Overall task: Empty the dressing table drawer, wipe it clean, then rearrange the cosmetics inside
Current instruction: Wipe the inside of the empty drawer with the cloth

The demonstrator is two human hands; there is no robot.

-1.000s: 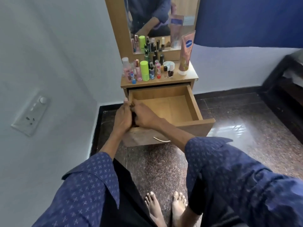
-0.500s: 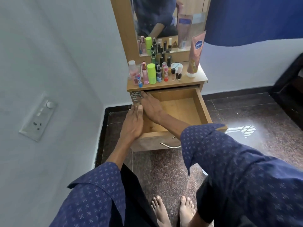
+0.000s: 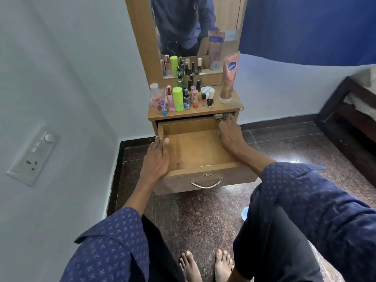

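The wooden drawer [image 3: 195, 151] of the dressing table is pulled out and holds no cosmetics. My left hand [image 3: 156, 159] rests flat on its left wall, fingers together, holding nothing. My right hand [image 3: 230, 133] presses a patterned cloth [image 3: 220, 117] into the drawer's back right corner; most of the cloth is hidden under the fingers. Several cosmetics stand on the table top [image 3: 223, 107]: a green tube [image 3: 178, 98], a pink bottle [image 3: 156, 99], small nail polish bottles [image 3: 210, 99] and a tall pink lotion tube [image 3: 228, 78].
A mirror [image 3: 195, 33] rises behind the cosmetics. A wall with a switch plate [image 3: 33, 155] is close on the left. A dark wooden bed frame [image 3: 350, 119] stands at the right. My bare feet [image 3: 205, 265] are on the polished stone floor below the drawer's metal handle [image 3: 206, 185].
My right hand has swept the cloth from the drawer's left side to the back right corner. My left hand let go of the cloth and settled on the left wall.
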